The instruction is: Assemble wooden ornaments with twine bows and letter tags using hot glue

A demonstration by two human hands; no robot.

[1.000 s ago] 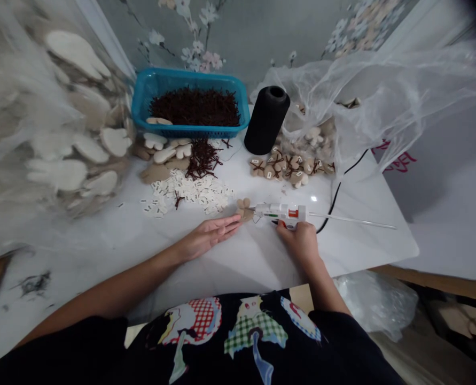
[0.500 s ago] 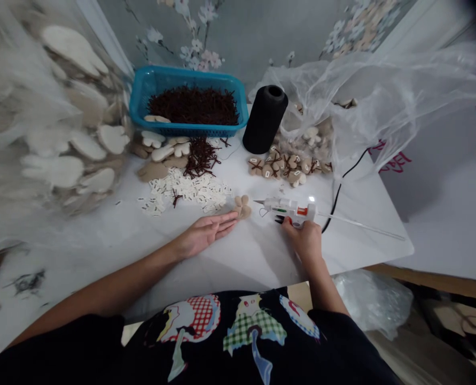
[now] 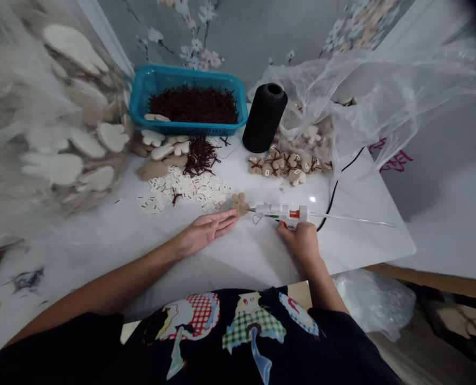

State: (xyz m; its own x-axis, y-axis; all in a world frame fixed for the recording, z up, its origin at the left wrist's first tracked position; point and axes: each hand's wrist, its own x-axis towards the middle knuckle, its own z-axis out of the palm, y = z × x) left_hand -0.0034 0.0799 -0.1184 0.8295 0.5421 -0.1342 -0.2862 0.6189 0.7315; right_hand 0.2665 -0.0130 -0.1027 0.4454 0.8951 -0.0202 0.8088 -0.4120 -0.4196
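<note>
A white hot glue gun [image 3: 280, 212] is gripped by my right hand [image 3: 305, 239], its fingers wrapped round the handle. A clear glue stick [image 3: 353, 220] sticks out of its back end. The gun's nozzle tip reaches the lower part of a beige fabric flower [image 3: 240, 201]. At that flower's lower left edge lies my left hand [image 3: 205, 230], fingers stretched out, fingertips touching it. Whether a drop of glue is on the flower is too small to tell.
Small white labels [image 3: 189, 187] and dark brown bows [image 3: 201, 156] lie in piles. Behind stand a blue basket [image 3: 189, 128] of bows and a black thread cone [image 3: 265, 117]. Bow-trimmed flowers [image 3: 289, 163] sit by a clear bag [image 3: 366, 91]. A black cord [image 3: 332, 200] trails behind the gun.
My right hand has moved the glue gun left and slightly down, bringing its tip from beside the flower onto it. The left hand and flower have barely shifted.
</note>
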